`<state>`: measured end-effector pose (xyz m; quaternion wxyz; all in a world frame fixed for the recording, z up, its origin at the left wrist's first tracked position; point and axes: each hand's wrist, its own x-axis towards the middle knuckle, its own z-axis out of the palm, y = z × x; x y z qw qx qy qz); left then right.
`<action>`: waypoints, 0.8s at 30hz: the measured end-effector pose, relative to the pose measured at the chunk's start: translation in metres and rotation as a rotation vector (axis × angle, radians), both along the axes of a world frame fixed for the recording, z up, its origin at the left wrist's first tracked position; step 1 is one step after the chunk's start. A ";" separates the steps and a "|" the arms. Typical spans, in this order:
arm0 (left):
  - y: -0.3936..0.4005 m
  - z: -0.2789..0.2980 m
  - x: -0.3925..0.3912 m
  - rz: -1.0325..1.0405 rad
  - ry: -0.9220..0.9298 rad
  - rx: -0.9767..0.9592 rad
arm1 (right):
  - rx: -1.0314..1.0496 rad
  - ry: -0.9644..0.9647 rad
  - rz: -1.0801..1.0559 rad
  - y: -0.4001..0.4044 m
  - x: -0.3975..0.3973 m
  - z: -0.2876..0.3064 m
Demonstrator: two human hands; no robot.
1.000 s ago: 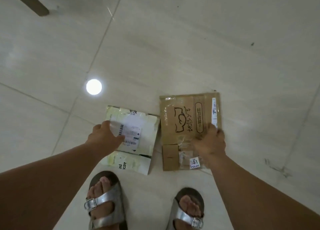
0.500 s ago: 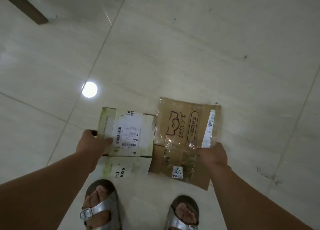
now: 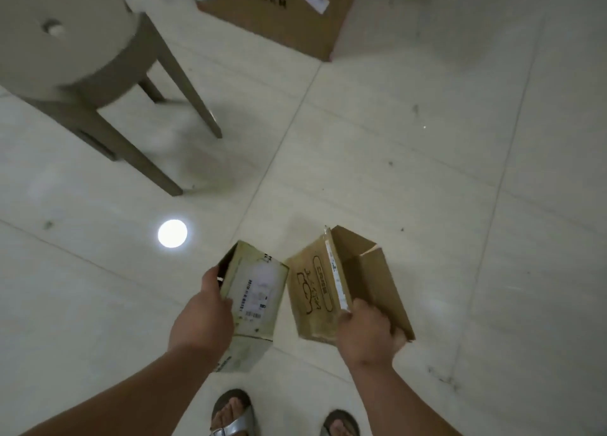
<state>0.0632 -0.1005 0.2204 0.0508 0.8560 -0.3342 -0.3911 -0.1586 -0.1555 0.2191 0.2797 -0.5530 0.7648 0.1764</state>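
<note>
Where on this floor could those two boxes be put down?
Bare tile spreads right of the brown cardboard box and between the pale labelled box and the grey round stool. Crowded by the large brown carton.

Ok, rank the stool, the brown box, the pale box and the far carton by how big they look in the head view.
1. stool
2. brown box and far carton: alike, carton cut off and farther
3. pale box

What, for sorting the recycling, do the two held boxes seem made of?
Brown box in the right hand: probably plain matt cardboard, raw brown flaps. Pale box in the left hand: seemingly printed, smoother card bearing a white paper label.
</note>
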 end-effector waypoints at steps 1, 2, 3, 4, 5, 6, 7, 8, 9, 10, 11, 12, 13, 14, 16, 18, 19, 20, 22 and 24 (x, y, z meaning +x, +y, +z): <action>-0.013 0.028 0.011 -0.010 -0.015 -0.013 | -0.029 0.007 0.009 -0.015 0.006 0.027; -0.028 0.057 0.023 -0.025 -0.036 -0.030 | -0.054 0.005 0.012 -0.032 0.011 0.054; -0.044 0.086 0.034 -0.042 -0.061 -0.046 | -0.074 -0.007 0.014 -0.049 0.016 0.080; -0.062 0.113 0.045 -0.054 -0.087 -0.069 | -0.086 -0.039 0.009 -0.067 0.021 0.104; -0.080 0.140 0.054 -0.058 -0.110 -0.101 | -0.092 -0.093 -0.004 -0.085 0.027 0.127; -0.099 0.165 0.063 -0.048 -0.133 -0.147 | -0.089 -0.154 -0.019 -0.103 0.033 0.148; -0.117 0.189 0.070 -0.030 -0.160 -0.205 | -0.091 -0.206 -0.025 -0.123 0.039 0.168; -0.137 0.210 0.077 -0.002 -0.189 -0.262 | -0.095 -0.240 -0.021 -0.143 0.045 0.188; -0.157 0.229 0.083 0.034 -0.213 -0.302 | -0.100 -0.263 -0.015 -0.164 0.050 0.205; -0.177 0.247 0.089 0.067 -0.228 -0.325 | -0.106 -0.284 -0.017 -0.185 0.055 0.222; -0.200 0.262 0.095 0.086 -0.236 -0.340 | -0.113 -0.314 -0.023 -0.209 0.060 0.238; -0.222 0.276 0.100 0.104 -0.236 -0.352 | -0.117 -0.343 -0.028 -0.233 0.066 0.254; -0.245 0.288 0.105 0.126 -0.237 -0.363 | -0.130 -0.368 -0.017 -0.260 0.072 0.268; -0.268 0.299 0.111 0.137 -0.247 -0.358 | -0.146 -0.385 0.002 -0.287 0.079 0.282; -0.309 0.320 0.120 0.101 -0.293 -0.327 | -0.176 -0.408 0.032 -0.332 0.088 0.308; -0.343 0.341 0.131 0.068 -0.348 -0.311 | -0.213 -0.429 0.068 -0.372 0.102 0.334; -0.356 0.349 0.138 0.045 -0.391 -0.306 | -0.233 -0.431 0.081 -0.389 0.110 0.344; -0.369 0.357 0.145 0.024 -0.438 -0.308 | -0.249 -0.434 0.087 -0.405 0.119 0.354; -0.393 0.370 0.163 0.007 -0.505 -0.335 | -0.275 -0.460 0.093 -0.435 0.140 0.371; -0.417 0.382 0.185 0.050 -0.498 -0.372 | -0.292 -0.503 0.071 -0.464 0.163 0.384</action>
